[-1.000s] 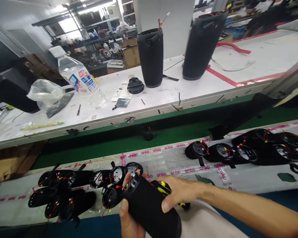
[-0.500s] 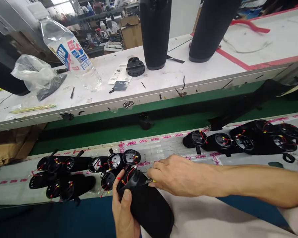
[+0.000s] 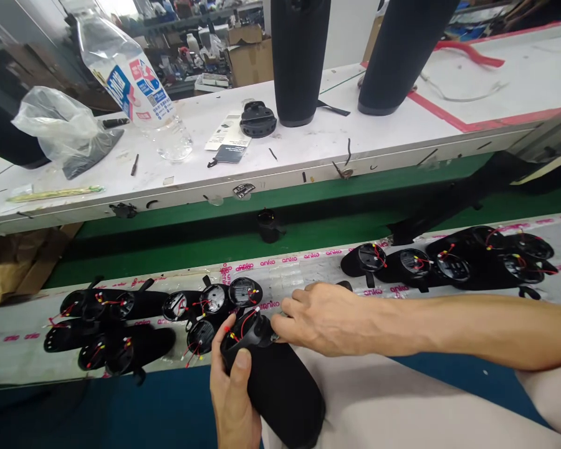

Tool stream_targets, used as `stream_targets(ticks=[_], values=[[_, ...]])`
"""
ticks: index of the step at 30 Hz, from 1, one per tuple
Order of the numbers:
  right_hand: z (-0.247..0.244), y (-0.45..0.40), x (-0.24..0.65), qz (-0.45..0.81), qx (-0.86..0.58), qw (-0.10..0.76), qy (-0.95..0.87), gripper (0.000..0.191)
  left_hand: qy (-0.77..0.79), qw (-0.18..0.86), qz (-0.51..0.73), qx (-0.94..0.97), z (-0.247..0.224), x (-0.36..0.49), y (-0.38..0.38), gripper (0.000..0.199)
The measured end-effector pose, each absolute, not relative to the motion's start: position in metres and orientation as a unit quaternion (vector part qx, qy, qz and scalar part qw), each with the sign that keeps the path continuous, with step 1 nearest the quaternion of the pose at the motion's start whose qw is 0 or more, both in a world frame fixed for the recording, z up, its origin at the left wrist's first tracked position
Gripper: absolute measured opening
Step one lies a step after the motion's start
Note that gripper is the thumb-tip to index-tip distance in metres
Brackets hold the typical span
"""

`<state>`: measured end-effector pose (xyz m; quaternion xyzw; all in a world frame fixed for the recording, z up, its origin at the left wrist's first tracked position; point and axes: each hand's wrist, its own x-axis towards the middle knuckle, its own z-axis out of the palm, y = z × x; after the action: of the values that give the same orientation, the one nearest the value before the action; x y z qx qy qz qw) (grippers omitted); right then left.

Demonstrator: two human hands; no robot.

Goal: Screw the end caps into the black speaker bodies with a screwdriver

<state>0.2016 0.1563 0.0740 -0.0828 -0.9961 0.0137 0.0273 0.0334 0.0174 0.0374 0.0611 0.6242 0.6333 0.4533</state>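
Note:
My left hand (image 3: 236, 390) is wrapped round a black cylindrical speaker body (image 3: 287, 393), thumb on the near side, holding it tilted with its open end up and away from me. Red wires (image 3: 247, 324) with small red, yellow and white ends stick out of that opening. A dark strap-like flap (image 3: 263, 330) lies at the right of its rim. My right hand (image 3: 303, 321) is closed in a pinch beside this flap, on a small metal tool (image 3: 275, 337). Most of the tool is hidden by the fingers, so its kind does not show.
Several similar black bodies (image 3: 149, 305) with wires lie on a taped bench (image 3: 299, 274) at left; more bodies (image 3: 371, 257) lie at right. Behind, a white shelf (image 3: 191, 174) carries a water bottle (image 3: 140, 93), a plastic bag (image 3: 60, 131), a black cap (image 3: 258, 120) and tall black cylinders (image 3: 299, 68).
My right hand has shifted slightly left, closer to the rim flap, and the tool's metal tip is now more hidden. My left hand keeps its hold on the speaker body. The view has moved slightly.

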Motion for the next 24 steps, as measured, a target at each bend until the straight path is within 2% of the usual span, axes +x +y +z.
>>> stream_targets(ticks=[2,6,15,21,24], values=[[0.076,0.156,0.202,-0.006,-0.077,0.023,-0.997,0.004,0.630,0.450,0.630,0.065,0.037,0.032,0.018,0.090],[0.086,0.153,0.203,-0.040,-0.075,0.004,-0.996,0.014,0.654,0.453,0.602,0.065,0.037,0.030,0.017,0.094],[0.091,0.152,0.196,-0.098,-0.065,0.038,-0.992,0.016,0.702,0.404,0.578,0.098,0.031,0.025,0.015,0.090],[0.084,0.163,0.196,-0.098,-0.050,0.066,-0.992,0.016,0.658,0.434,0.609,0.088,0.041,0.029,0.021,0.087],[0.079,0.167,0.194,-0.061,-0.050,0.030,-0.996,0.013,0.655,0.444,0.602,0.105,0.042,0.029,0.025,0.085]])
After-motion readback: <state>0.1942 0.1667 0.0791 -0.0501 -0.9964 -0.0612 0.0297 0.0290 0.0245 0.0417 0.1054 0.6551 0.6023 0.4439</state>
